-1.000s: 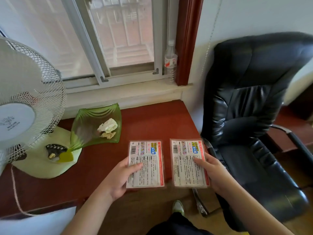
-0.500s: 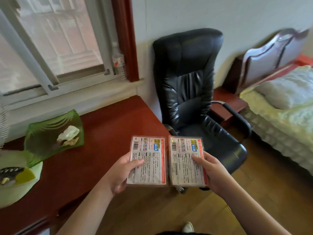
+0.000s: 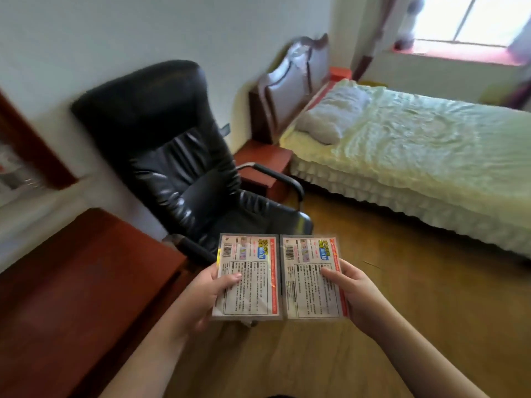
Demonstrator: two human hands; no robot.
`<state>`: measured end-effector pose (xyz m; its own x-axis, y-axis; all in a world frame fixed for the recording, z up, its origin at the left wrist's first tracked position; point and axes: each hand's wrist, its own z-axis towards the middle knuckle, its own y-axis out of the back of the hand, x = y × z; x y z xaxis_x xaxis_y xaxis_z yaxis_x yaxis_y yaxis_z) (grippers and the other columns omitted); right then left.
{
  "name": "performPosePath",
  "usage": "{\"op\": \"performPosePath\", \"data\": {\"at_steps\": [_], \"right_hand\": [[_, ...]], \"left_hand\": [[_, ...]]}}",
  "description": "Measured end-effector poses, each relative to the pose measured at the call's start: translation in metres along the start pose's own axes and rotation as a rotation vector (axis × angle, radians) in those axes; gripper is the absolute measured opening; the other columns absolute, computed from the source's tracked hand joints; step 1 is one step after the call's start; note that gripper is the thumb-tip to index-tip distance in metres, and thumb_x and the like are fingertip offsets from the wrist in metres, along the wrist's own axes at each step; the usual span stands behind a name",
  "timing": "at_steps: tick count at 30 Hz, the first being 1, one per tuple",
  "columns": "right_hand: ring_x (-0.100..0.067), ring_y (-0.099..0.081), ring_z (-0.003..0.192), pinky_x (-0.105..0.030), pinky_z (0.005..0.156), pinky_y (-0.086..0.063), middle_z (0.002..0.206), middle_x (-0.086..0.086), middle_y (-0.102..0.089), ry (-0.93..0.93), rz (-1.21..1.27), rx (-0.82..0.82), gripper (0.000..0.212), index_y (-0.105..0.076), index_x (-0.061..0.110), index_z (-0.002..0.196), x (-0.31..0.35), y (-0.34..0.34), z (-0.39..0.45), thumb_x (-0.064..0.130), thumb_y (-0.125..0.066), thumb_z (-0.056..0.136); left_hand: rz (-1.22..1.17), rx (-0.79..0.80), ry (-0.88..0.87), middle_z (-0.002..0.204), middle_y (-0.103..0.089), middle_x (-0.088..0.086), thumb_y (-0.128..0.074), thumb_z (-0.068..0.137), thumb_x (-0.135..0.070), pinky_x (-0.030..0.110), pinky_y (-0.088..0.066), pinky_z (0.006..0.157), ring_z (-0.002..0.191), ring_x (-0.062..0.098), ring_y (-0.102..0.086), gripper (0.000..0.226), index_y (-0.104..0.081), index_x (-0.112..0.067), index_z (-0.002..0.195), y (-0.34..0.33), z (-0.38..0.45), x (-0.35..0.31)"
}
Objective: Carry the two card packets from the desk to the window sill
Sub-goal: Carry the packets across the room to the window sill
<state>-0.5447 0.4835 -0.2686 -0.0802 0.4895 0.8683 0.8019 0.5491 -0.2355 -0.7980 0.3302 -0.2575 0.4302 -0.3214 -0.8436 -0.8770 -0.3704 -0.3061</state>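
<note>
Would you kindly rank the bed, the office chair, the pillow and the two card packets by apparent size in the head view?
1. bed
2. office chair
3. left card packet and right card packet, alike; they may outsize the pillow only through nearness
4. pillow

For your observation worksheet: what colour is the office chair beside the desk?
Black, glossy leather-like; the office chair shows best in the head view, the only one.

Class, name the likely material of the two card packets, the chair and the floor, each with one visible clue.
Card packets: printed card in clear glossy plastic, seemingly; edges glint.
Chair: black leather or imitation; shiny creases.
Floor: wood or laminate; yellowish grain.
</note>
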Motion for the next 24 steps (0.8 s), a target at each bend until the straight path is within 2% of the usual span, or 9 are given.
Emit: {"op": "performPosePath", "data": {"at_steps": [3, 6, 11, 16, 24], "right_hand": [[-0.034, -0.077, 0.099, -0.039, 0.069, -0.066, 0.109, -0.015, -0.079, 0.021, 0.06, -0.078, 0.043, -0.066, 0.013, 0.119, 0.005, 0.058, -0.019, 0.03, -0.073, 0.079], [-0.035, -0.077, 0.099, -0.039, 0.068, -0.066, 0.111, -0.017, -0.079, 0.037, 0.135, -0.151, 0.042, -0.065, 0.011, 0.12, 0.008, 0.111, -0.036, 0.026, -0.072, 0.081], [-0.035, -0.077, 0.099, -0.038, 0.068, -0.066, 0.11, -0.018, -0.079, 0.051, 0.192, -0.213, 0.045, -0.063, 0.009, 0.121, 0.014, 0.182, -0.055, 0.025, -0.072, 0.08], [-0.034, -0.077, 0.099, -0.038, 0.069, -0.067, 0.109, -0.016, -0.079, 0.09, 0.216, -0.274, 0.044, -0.063, 0.01, 0.121, 0.025, 0.225, -0.06, 0.026, -0.071, 0.081], [-0.032, -0.078, 0.098, -0.035, 0.066, -0.066, 0.109, -0.015, -0.08, 0.121, 0.29, -0.435, 0.024, -0.063, 0.01, 0.121, 0.038, 0.266, -0.044, 0.015, -0.061, 0.097]], "left_hand": [[0.073, 0.081, 0.03, 0.112, -0.075, 0.024, -0.06, 0.091, -0.014, 0.043, -0.066, 0.072, 0.099, 0.039, -0.075, 0.035, -0.056, -0.007, 0.125, -0.055, 0.031, 0.003], [0.061, 0.165, 0.053, 0.114, -0.074, 0.025, -0.064, 0.086, -0.016, 0.038, -0.065, 0.069, 0.099, 0.037, -0.075, 0.04, -0.057, -0.007, 0.125, -0.104, 0.058, 0.004], [0.128, 0.239, 0.099, 0.113, -0.075, 0.022, -0.066, 0.087, -0.016, 0.036, -0.065, 0.067, 0.101, 0.038, -0.075, 0.036, -0.06, -0.011, 0.123, -0.176, 0.092, 0.013], [0.132, 0.31, 0.121, 0.116, -0.074, 0.024, -0.069, 0.086, -0.017, 0.038, -0.065, 0.069, 0.103, 0.04, -0.073, 0.037, -0.061, -0.011, 0.122, -0.224, 0.125, 0.015], [0.234, 0.466, 0.17, 0.116, -0.075, 0.02, -0.071, 0.084, -0.02, 0.039, -0.065, 0.073, 0.105, 0.038, -0.073, 0.044, -0.059, -0.012, 0.125, -0.272, 0.21, 0.002]]}}
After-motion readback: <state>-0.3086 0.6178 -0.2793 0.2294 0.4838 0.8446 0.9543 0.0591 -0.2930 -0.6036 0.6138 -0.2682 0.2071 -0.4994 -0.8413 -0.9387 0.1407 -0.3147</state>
